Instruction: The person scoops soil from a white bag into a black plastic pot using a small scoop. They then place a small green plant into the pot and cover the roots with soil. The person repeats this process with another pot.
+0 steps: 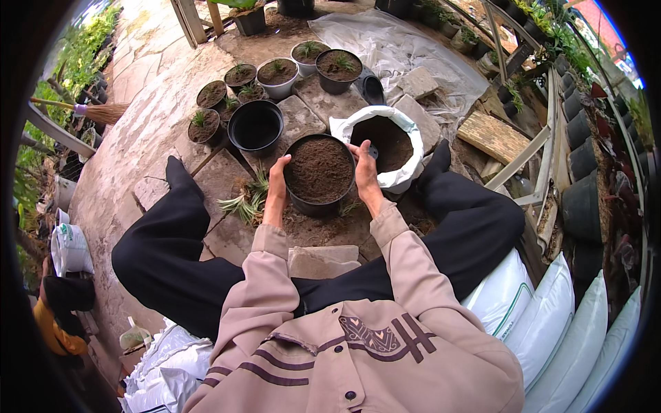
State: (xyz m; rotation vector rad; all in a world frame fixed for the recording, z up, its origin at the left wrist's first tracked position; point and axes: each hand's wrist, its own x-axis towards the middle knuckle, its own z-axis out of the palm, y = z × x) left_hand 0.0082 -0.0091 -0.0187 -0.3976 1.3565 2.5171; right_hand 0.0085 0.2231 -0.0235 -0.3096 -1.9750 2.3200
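A black plastic pot filled with brown soil stands between my two hands in front of me. My left hand grips its left side, thumb at the rim. Against its right side is my right hand, fingers at the rim. A small dark piece shows beside the right thumb; I cannot tell what it is. Just beyond that hand stands an opened white sack, its edge rolled down, with dark soil inside. Uprooted green-leaved plants lie on the ground left of the pot.
An empty black pot stands ahead, near several potted seedlings. Stone slabs and a plastic sheet lie on the ground. Full white sacks line my right side. A broom is at far left.
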